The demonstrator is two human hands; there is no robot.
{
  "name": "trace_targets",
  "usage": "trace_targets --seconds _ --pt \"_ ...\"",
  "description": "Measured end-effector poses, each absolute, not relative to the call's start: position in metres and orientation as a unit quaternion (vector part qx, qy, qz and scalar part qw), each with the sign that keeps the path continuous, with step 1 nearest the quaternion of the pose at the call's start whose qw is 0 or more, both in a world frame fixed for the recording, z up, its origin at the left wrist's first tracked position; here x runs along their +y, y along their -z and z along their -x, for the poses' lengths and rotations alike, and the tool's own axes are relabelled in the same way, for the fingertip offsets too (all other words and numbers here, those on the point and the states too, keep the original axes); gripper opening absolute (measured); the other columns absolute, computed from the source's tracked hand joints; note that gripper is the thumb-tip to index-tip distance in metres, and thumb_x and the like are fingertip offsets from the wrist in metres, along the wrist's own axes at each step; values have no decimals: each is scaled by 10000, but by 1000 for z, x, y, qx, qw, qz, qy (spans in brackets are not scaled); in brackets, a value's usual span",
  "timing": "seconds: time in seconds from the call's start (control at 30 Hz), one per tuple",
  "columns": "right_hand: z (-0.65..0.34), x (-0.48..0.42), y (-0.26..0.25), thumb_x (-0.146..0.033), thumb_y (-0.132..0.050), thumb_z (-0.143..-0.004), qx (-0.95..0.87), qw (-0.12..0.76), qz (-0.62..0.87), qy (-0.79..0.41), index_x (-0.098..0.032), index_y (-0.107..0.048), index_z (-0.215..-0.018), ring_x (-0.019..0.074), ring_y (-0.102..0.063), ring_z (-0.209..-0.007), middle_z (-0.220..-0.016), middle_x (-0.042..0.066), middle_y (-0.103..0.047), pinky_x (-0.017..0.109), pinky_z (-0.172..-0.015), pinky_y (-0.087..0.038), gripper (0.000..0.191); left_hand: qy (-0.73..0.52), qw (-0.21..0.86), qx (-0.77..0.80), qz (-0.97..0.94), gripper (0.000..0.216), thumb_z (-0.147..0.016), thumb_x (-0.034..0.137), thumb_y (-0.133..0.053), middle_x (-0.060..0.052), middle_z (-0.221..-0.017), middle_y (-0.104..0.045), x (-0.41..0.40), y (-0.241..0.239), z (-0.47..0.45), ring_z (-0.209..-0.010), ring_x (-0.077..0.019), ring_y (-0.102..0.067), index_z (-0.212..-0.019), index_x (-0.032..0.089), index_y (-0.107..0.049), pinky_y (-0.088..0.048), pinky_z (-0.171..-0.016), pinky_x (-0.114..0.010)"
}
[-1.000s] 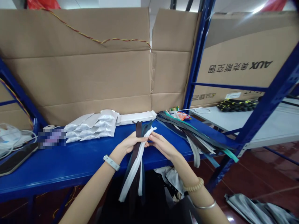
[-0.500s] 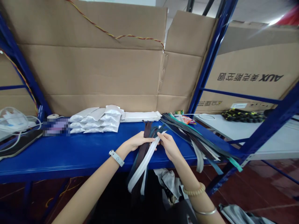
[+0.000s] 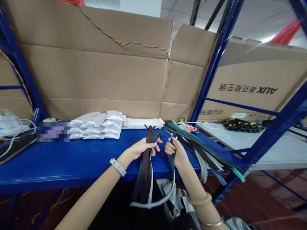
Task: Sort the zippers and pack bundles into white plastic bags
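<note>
My left hand [image 3: 139, 149] is closed round a bundle of long zippers [image 3: 145, 175], dark brown and dark blue, with a pale strip among them. Their upper ends stick out above the thumb and their tails hang past the table edge. To the right, apart from the bundle, my right hand [image 3: 177, 152] is closed on the top of a few zippers: a dark blue length shows below the fist, and a white zipper [image 3: 165, 198] loops down and back under the bundle. How many strips are in the fist I cannot tell.
More zippers [image 3: 203, 147] lie fanned over the right end of the blue table [image 3: 96, 159]. Silver packets [image 3: 98, 126] are stacked at the back, beside flat white packets [image 3: 144, 123]. A blue upright [image 3: 211, 70] rises at the right; crumpled grey bags [image 3: 178, 195] sit below.
My right hand has drawn away rightward from the bundle, taking the white zipper's upper end with it. That zipper now loops between the hands. My left hand stays on the bundle.
</note>
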State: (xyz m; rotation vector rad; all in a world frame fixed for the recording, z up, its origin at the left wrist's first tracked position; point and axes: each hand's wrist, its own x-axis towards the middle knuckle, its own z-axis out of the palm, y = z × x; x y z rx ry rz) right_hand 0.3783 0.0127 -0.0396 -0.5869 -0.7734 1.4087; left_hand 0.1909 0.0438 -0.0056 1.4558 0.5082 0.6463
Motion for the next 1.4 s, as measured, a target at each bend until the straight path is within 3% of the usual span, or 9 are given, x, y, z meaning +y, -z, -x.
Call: trace_targets --seconds 0.17,0.27,0.43,0.77,0.9,1.07,1.23,1.33,1.4 --pt "-361 5 36 -457 -698 -758 -400 614 310 -606 -146 -585 -837 29 -142 -392 -486 -118 -175 169 -349 -157 340 -256 675 232 -652 354 -839 473 -591 6 -647 -566 36 -5 -191 -428 -36 -397 -903 125 -599 -312 -458 -197" --pt "-361 6 37 -417 -729 -738 -392 624 305 -603 -165 -531 -758 26 -143 -386 -469 -121 -192 168 -346 -158 321 -233 671 247 -659 418 -856 542 -525 19 -609 -544 33 -8 -193 -396 -32 -352 -877 130 -588 -293 -445 -202" --pt "-367 11 39 -314 -776 -696 -363 644 286 -610 -184 -436 -664 23 -142 -385 -441 -128 -207 162 -349 -186 366 -242 647 267 -671 470 -866 581 -471 -9 -640 -580 31 -7 -194 -420 -57 -431 -874 129 -599 -346 -464 -214" --pt "-363 12 40 -325 -757 -714 -373 634 279 -618 -191 -316 -541 19 -145 -370 -417 -115 -208 171 -337 -196 493 -254 617 283 -689 506 -859 584 -486 -61 -637 -649 34 -1 -197 -517 -134 -590 -849 102 -640 -438 -521 -248" --pt "-362 13 42 -276 -760 -707 -363 656 269 -605 -193 -333 -559 25 -156 -371 -423 -119 -189 172 -341 -189 460 -310 574 268 -709 457 -843 523 -556 -123 -763 -702 39 5 -201 -671 -181 -662 -824 78 -656 -478 -624 -273" --pt "-360 13 43 -275 -763 -695 -361 678 283 -575 -190 -334 -551 25 -163 -389 -445 -114 -206 175 -349 -203 461 -319 572 261 -709 442 -860 500 -546 -147 -828 -715 40 7 -201 -645 -186 -670 -866 73 -658 -468 -582 -268" --pt "-358 11 40 -348 -757 -695 -368 678 302 -560 -160 -547 -694 33 -184 -397 -450 -114 -236 171 -362 -220 282 -316 584 231 -711 411 -850 468 -579 -155 -837 -715 40 10 -202 -677 -212 -683 -903 69 -664 -508 -621 -309" --pt "-357 9 39 -399 -759 -690 -378 686 324 -531 -147 -629 -911 35 -190 -397 -446 -122 -250 170 -367 -203 359 -314 584 234 -711 395 -830 447 -615 -156 -854 -713 40 10 -203 -714 -230 -691 -921 67 -667 -523 -651 -333" --pt "-356 8 39 -410 -765 -684 -387 700 343 -493 -139 -627 -846 37 -218 -400 -443 -114 -274 181 -375 -211 345 -324 582 247 -704 397 -814 434 -639 -152 -872 -714 40 9 -203 -757 -238 -690 -966 68 -668 -526 -683 -344"
